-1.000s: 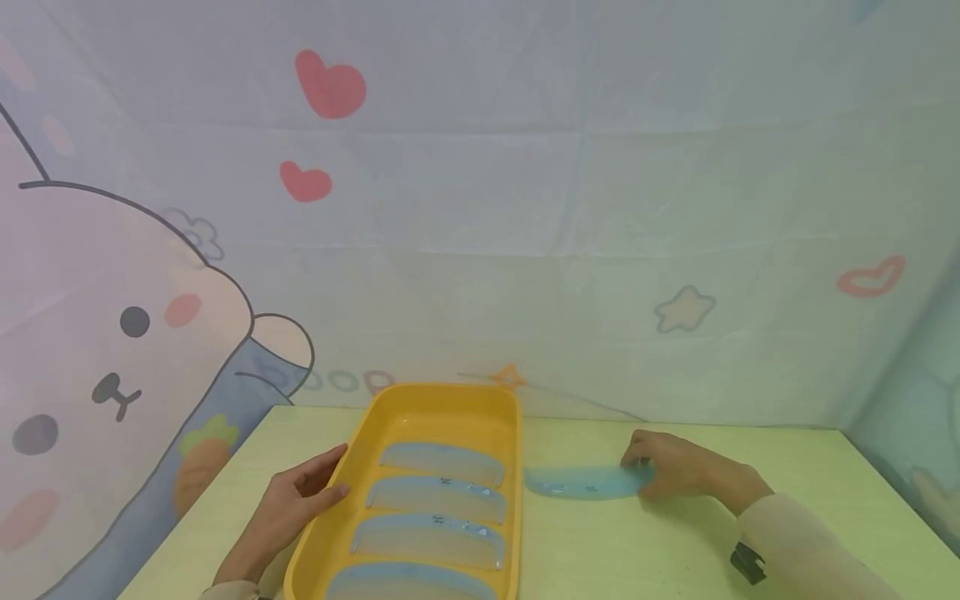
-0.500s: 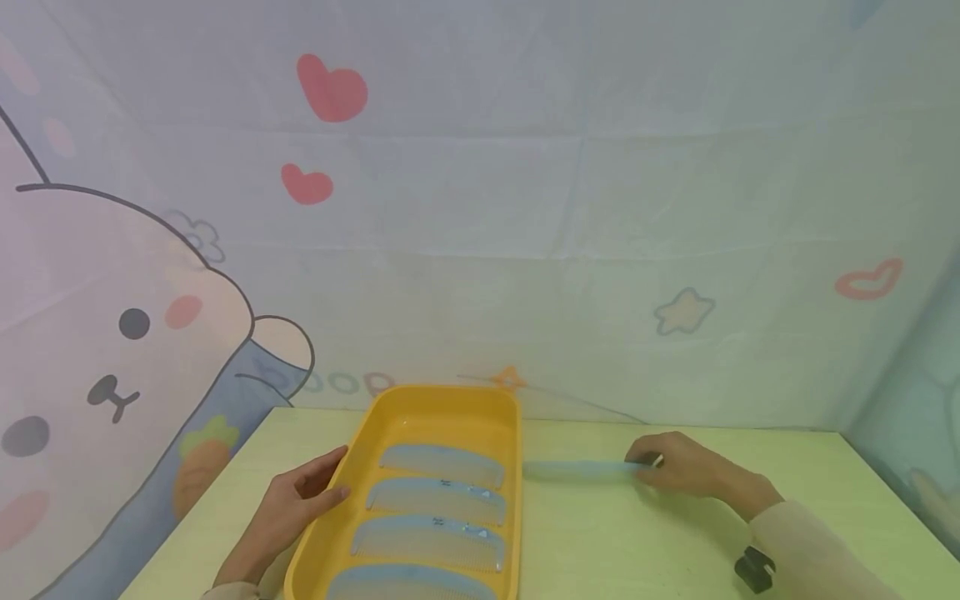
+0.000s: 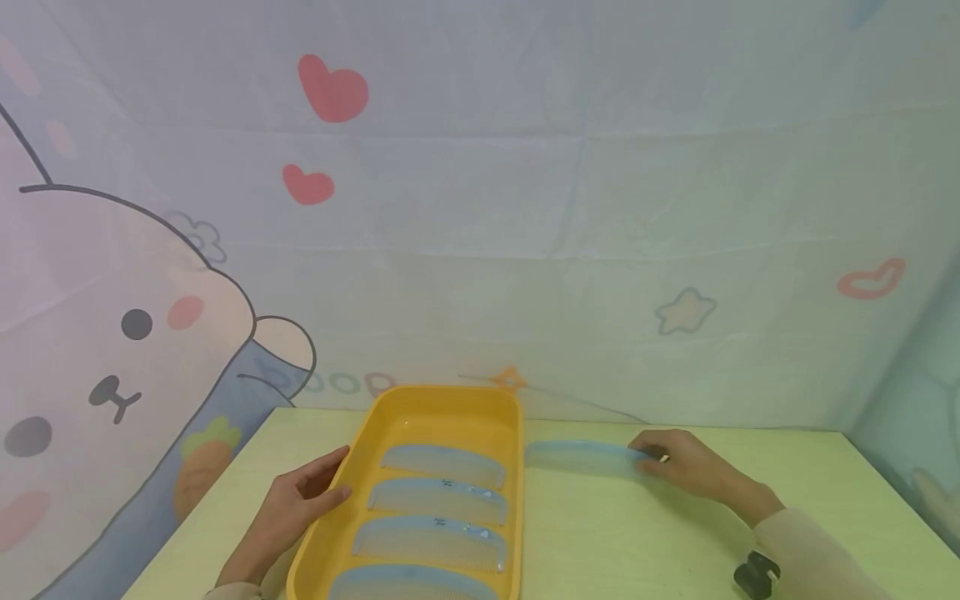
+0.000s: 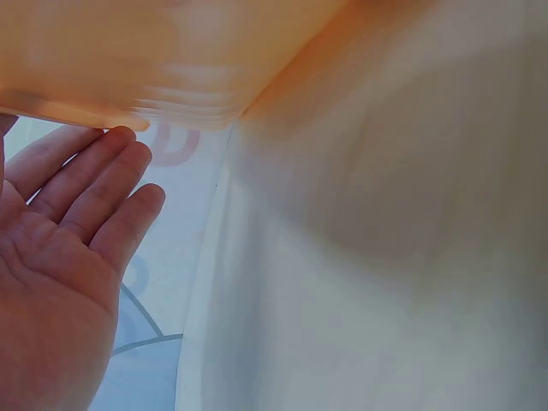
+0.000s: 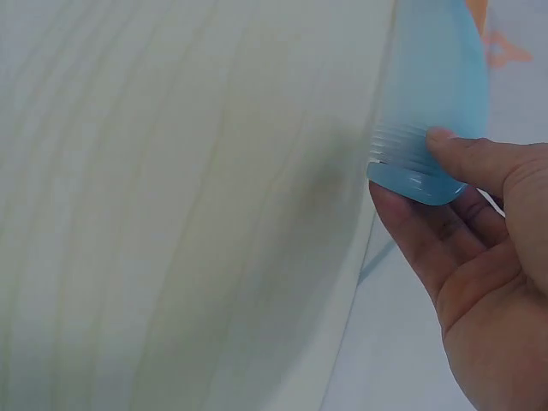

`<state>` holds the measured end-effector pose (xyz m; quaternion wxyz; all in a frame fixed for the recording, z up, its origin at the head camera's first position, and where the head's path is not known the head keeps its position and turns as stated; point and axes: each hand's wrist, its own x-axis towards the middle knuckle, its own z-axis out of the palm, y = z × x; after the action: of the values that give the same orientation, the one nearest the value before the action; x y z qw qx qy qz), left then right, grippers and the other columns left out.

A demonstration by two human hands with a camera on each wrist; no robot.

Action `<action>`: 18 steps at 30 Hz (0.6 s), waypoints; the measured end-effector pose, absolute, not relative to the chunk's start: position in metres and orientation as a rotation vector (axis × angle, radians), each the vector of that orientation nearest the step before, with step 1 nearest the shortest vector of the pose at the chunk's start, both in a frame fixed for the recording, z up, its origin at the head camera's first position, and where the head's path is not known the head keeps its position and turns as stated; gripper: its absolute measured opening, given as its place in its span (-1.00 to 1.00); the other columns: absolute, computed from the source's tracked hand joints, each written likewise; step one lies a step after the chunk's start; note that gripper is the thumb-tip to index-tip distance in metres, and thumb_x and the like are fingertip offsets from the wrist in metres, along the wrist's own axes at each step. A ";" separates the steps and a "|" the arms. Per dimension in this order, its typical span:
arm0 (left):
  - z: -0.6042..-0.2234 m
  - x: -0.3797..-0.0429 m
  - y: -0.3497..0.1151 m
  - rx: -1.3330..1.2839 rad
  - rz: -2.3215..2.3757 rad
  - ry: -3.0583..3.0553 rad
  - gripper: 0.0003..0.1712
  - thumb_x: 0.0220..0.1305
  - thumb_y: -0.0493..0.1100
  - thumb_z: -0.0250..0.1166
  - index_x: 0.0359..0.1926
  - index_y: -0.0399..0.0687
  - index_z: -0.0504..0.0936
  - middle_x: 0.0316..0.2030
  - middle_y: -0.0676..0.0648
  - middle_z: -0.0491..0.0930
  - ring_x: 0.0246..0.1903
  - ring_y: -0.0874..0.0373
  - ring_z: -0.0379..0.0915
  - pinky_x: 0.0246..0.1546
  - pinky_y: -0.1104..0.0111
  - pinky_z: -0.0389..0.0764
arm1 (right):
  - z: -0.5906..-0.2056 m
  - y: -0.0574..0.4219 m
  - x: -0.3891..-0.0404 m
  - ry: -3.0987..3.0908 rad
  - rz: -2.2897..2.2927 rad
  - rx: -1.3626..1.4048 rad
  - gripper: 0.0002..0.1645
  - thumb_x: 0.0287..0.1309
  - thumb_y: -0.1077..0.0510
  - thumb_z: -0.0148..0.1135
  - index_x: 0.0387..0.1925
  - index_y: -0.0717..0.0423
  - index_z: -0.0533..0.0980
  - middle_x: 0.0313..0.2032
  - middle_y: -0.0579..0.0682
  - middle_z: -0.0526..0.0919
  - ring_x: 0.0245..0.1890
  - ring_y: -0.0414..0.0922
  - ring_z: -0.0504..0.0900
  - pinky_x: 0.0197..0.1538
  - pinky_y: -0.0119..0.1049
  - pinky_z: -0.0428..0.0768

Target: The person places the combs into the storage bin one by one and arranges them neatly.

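A shallow yellow tray [image 3: 442, 400] stands left of centre in the head view. Several light-blue combs, such as this comb [image 3: 437, 498], lie inside in a column, spines toward the far end. My left hand [image 3: 281, 508] rests against the tray's left side, thumb at the rim; in the left wrist view its straight fingers touch the tray's edge. On the right, my right hand [image 3: 690, 467] pinches one end of another blue comb [image 5: 437, 94] between thumb and fingers. That comb extends toward the tray's right wall, teeth facing down in the head view.
Everything stands on a pale yellow-green table [image 3: 615, 550]. Behind it hangs a printed cloth [image 3: 480, 208] with hearts, a star and a cartoon bear. A small black clip-like thing [image 3: 756, 575] is at the right sleeve [image 3: 810, 542].
The comb in my right hand has turned from spine toward me, through edge-on, to spine away. That hand has shifted slightly right. My left hand and the tray have stayed in place.
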<state>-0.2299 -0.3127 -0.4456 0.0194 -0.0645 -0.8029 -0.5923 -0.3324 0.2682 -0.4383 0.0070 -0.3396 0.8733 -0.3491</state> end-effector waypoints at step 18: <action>-0.446 -0.230 -0.313 -0.225 -1.852 -2.481 -0.20 0.43 -0.19 0.45 0.58 -0.24 0.35 0.43 -0.36 0.43 0.21 0.11 0.62 0.06 0.29 0.73 | -0.420 0.273 -0.330 2.741 -1.287 -1.008 -0.68 0.47 0.27 0.32 0.12 0.41 0.60 -0.18 0.11 0.75 -0.22 -0.15 0.74 -0.17 -0.28 0.74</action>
<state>-0.2298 -0.3135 -0.4458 0.0188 -0.0725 -0.7990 -0.5966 -0.3301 0.2732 -0.4197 -0.0250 -0.3156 0.8586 -0.4032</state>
